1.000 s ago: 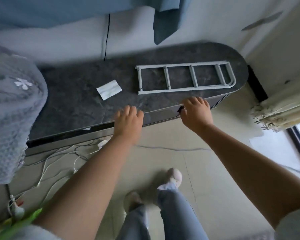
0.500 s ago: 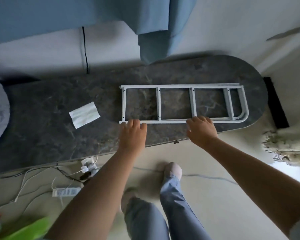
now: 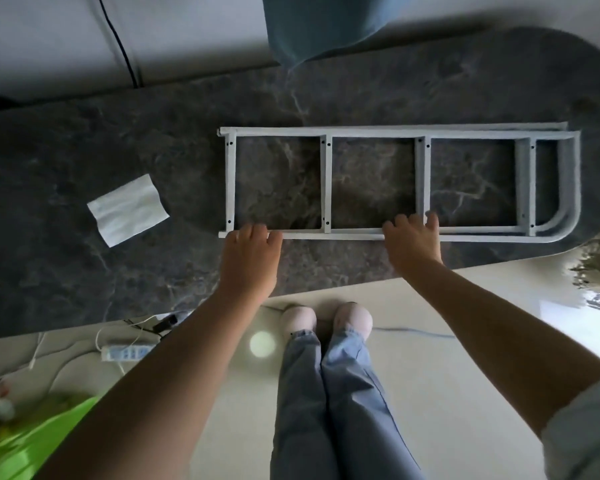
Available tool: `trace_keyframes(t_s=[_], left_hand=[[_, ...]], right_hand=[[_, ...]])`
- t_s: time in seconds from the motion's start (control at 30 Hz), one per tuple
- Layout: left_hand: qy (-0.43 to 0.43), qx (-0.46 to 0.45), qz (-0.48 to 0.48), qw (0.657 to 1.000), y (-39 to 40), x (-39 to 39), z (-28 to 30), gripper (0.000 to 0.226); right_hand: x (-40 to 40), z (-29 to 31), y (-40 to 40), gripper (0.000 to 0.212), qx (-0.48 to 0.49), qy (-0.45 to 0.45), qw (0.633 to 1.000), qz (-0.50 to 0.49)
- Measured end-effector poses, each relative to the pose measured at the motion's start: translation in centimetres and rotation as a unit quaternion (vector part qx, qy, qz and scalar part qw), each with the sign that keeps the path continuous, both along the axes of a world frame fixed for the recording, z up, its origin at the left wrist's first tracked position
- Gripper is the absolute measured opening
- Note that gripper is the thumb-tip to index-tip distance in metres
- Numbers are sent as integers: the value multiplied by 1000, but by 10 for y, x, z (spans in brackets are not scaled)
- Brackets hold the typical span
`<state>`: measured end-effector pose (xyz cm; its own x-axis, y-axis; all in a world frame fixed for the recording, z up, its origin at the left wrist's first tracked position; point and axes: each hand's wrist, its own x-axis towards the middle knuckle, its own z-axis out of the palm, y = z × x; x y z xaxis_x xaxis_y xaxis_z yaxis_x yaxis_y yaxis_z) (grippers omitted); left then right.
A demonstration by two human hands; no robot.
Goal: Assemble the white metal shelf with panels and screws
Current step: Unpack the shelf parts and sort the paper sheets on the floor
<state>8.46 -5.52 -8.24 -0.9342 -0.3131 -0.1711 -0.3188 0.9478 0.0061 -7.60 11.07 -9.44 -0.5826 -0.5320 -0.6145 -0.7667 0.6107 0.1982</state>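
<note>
Both hands sit on the near rail of the white metal frame [image 3: 326,183], which lies flat on the dark marbled bench [image 3: 84,271], toward its rounded right end. The left hand [image 3: 250,256] covers the rail close to the frame's left corner; its fingers [image 3: 253,233] curl over the bar, knuckles up, gripping it. The right hand [image 3: 413,247] is further along, at the third crossbar, and its fingers [image 3: 404,221] bend over the same rail into the open bay behind it, holding the bar as well. The fingertips of both hands are hidden under the rail, so how tightly they close cannot be told.

The frame looks like two ladder-shaped side pieces stacked together: a second rail edge shows along the far side, and a doubled curved tube at the right end. Small dark screw holes dot the crossbars.

A folded white paper [image 3: 129,209] lies on the bench well to the left of the frame. A blue cloth [image 3: 326,22] hangs at the top, cut off by the picture edge. On the floor below, a power strip [image 3: 127,351] with white cables lies near the bench edge, and a blurred green object [image 3: 32,441] fills the lower left corner.
</note>
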Motion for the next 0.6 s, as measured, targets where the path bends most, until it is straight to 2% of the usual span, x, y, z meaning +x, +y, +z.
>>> trace_keyframes(t_s=[0.17, 0.27, 0.4, 0.53, 0.6], left_hand=[[-12, 42, -5, 999, 0, 2, -6, 37], [-7, 56, -7, 998, 3, -5, -6, 34], [-34, 59, -7, 998, 5, -18, -23, 37], [-54, 60, 11, 997, 11, -37, -38, 35], [-69, 71, 20, 995, 10, -41, -45, 28]], right_hand=[[-14, 6, 8, 30, 0, -22, 998, 60], [-30, 15, 9, 26, -13, -24, 999, 44], [-39, 26, -2, 16, -125, -27, 991, 27], [-34, 29, -8, 29, -57, -64, 996, -26], [-27, 27, -7, 28, -65, -65, 994, -64]])
